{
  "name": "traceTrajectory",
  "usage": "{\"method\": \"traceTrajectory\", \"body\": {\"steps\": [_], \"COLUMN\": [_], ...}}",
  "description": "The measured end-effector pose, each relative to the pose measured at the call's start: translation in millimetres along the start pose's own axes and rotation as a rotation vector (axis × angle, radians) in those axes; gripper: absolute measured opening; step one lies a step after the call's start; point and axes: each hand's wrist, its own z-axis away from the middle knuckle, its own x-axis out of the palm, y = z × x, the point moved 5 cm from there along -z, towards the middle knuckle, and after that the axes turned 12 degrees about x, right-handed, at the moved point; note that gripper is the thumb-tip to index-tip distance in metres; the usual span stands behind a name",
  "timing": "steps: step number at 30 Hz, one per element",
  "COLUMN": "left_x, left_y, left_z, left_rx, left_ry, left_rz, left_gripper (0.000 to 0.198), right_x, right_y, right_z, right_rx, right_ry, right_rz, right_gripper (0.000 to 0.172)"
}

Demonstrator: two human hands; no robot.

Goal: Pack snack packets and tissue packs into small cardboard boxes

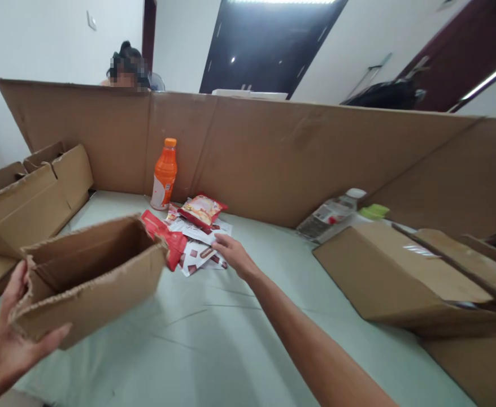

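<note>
My left hand (14, 339) grips the near left end of an open-topped cardboard box (112, 299), thumb along the front and fingers behind. The box is tilted a little, and its inside looks dark. Beyond its right end lies a pile of snack packets: a red packet (174, 243), a red and cream packet (203, 209) on top, and white packets (195, 255) with brown squares. My right hand (233, 253) is at the right side of this pile, its fingers closed on the edge of a white packet (192, 229).
An orange drink bottle (165, 175) stands behind the pile. A tall cardboard screen (265, 152) runs along the back, a person beyond it. Cardboard boxes stand at left (31, 198) and right (383, 271). A clear bottle (328, 217) leans near a green cap (374, 211).
</note>
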Motion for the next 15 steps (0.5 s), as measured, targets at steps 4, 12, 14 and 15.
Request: {"method": "traceTrajectory", "body": {"steps": [4,12,14,15], "left_x": [-3.7,72.5,91.5,99.8], "left_y": [-9,-56,-64,-68], "left_z": [-41,-147,-176,-189], "left_rx": [-0.003,-0.187,-0.197,-0.202], "left_ry": [0.201,0.243,0.252,0.259], "left_rz": [-0.146,-0.296,-0.297,-0.296], "left_gripper": [0.125,0.126,0.123,0.122], "right_x": [12,37,39,38], "right_y": [38,81,80,78], "right_z": [34,90,89,89], "right_rx": [-0.038,-0.129,-0.145,-0.155], "right_ry": [0.128,0.262,0.282,0.296], "right_rz": [0.032,0.337,0.416,0.445], "right_gripper": [0.043,0.042,0.039,0.038]}}
